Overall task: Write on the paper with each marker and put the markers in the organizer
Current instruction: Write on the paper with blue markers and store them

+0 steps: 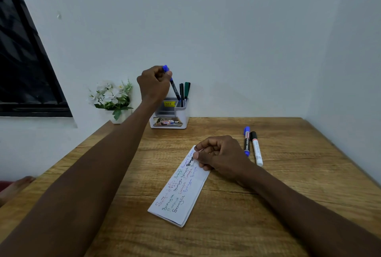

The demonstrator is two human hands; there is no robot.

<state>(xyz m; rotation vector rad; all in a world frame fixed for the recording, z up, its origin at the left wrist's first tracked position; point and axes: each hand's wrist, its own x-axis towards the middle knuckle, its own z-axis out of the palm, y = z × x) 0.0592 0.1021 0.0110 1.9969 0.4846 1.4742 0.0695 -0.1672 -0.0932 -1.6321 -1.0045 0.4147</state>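
Far left, fake white flowers (111, 96) against the wall, not part of the job. My left hand (154, 83) is up over the organizer (185, 120), fingers curled tight round the capped top of the thin blue marker (174, 89). It is tilted tip-down into the right compartment, beside the dark and green markers (184, 91) standing there, so I judge this one is written with and going in. Organizer stickers: a yellow one too small to read, and a lower one showing "42" in a red box and "OP". The paper (181, 186) lies folded and slanted mid-table, covered in a repeated word in several ink colours, reads like "Surya". My right hand (218, 153) rests on its far end, fingers curled in with nothing visible between them, probably pinning the sheet. Just right of it, the thick blue marker (246, 141) and the black-capped white marker (256, 149) lie capped and touching on the table (299, 184). Barrel print is unreadable. I judge they're next.
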